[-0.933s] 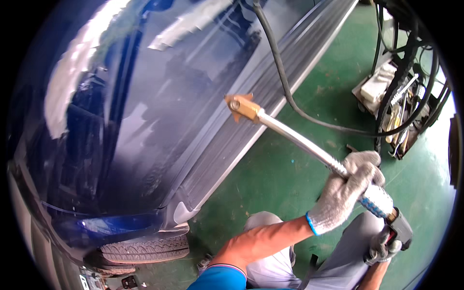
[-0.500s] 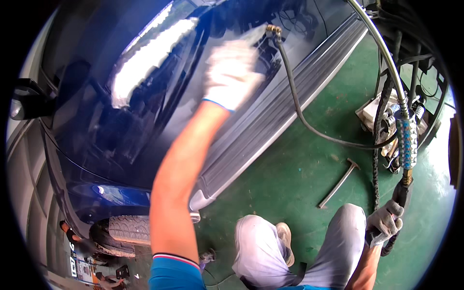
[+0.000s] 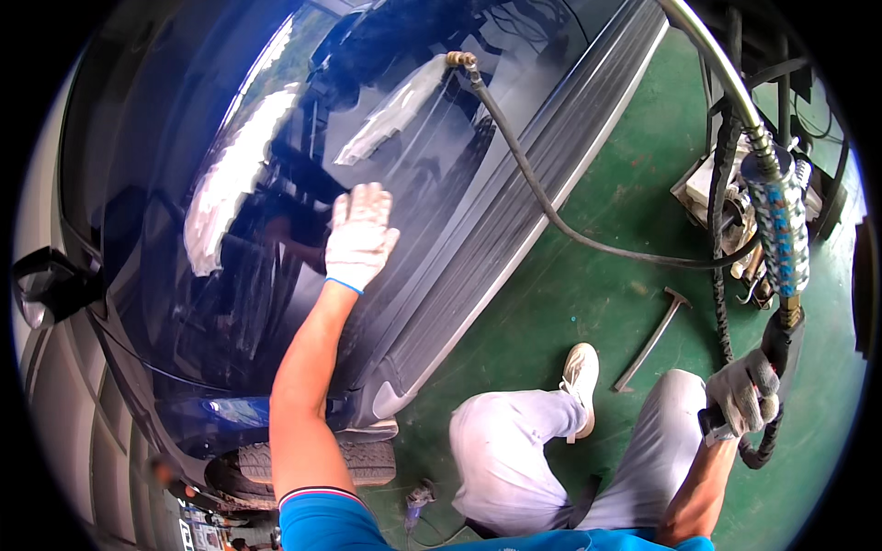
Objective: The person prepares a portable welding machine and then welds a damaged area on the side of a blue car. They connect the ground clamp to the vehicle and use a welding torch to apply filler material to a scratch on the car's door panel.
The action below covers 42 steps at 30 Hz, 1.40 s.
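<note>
Palm flat, the left hand (image 3: 360,234) is open and empty at the blue car panel (image 3: 427,174), a pose suited to feeling the surface — contact is hard to tell; the right hand (image 3: 746,395) grips the black handle (image 3: 785,344) of the rod tool (image 3: 781,220), presumably holding it clear; a brass clamp (image 3: 462,61) sits at the panel.

No legible lettering or numbers
Seen from the dark grey, treaded rubber tyre (image 3: 367,462), a small white, rectangular, sign-like panel (image 3: 186,535) lies lower left, bearing a dark marking too small and blurred to read.
</note>
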{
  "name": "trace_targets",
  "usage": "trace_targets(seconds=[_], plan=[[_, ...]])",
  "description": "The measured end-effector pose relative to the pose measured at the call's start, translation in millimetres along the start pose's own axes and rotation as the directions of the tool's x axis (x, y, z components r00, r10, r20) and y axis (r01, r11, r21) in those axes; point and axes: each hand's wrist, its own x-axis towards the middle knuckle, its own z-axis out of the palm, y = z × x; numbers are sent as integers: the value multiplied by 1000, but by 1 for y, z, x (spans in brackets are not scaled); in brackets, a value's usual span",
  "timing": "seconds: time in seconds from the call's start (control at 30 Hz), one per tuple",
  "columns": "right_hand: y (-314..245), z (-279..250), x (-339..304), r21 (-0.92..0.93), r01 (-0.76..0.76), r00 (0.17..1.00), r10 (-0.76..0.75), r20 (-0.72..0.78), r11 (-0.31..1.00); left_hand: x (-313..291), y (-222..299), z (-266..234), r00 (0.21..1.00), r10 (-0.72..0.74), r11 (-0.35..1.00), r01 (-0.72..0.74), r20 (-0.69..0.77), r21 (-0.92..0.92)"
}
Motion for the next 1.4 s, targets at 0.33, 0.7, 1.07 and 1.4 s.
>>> trace_targets(seconds=[0.33, 0.7, 1.07, 1.4], plan=[[16, -24, 7, -96, 6, 993, -17, -116, 995, 196, 21, -42, 937, -90, 995, 100, -337, 11], [22, -27, -22, -147, 110, 969, -139, -204, 983, 198, 7, -53, 939, -20, 1000, 23, -344, 3], [9, 4, -21, -318, 88, 976, -145, -161, 944, 171, 28, -104, 1000, 5, 956, -12, -27, -295], [29, 35, -4, -773, -161, 948, -122, -294, 613, 103, 206, -202, 958, -35, -991, -71, 285, 116]])
